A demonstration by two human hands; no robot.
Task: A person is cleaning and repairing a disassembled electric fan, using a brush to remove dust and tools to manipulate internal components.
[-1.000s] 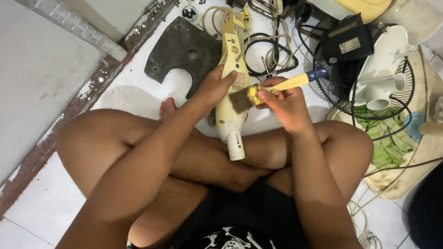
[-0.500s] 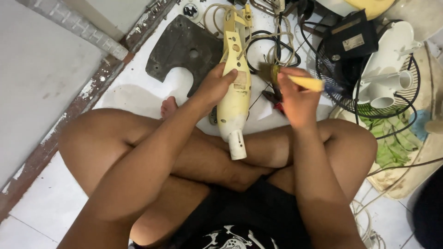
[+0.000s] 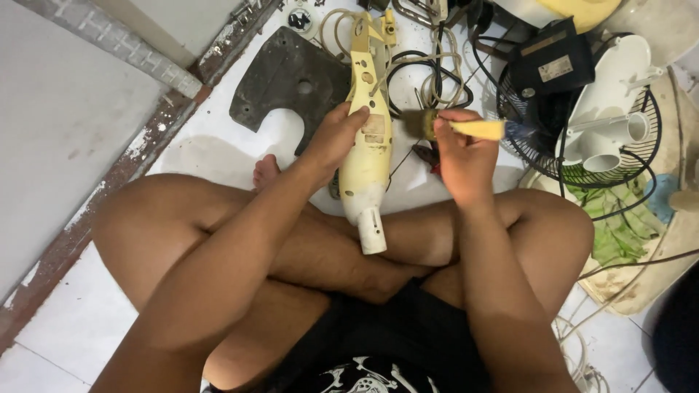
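I sit cross-legged on white floor tiles (image 3: 51, 342), a worn threshold strip (image 3: 145, 131) to my left. A dark plate (image 3: 284, 84) lies ahead. My left hand (image 3: 335, 138) grips the yellowed plastic housing (image 3: 368, 138) upright above my shins. My right hand (image 3: 459, 156) pinches a yellow-handled brush (image 3: 466, 127) just beside it; cables (image 3: 426, 69) and fan parts (image 3: 604, 124) crowd the right.

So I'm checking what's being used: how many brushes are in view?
1: a yellow-handled brush in the right hand, beside the cream housing. Others may hide in the clutter.
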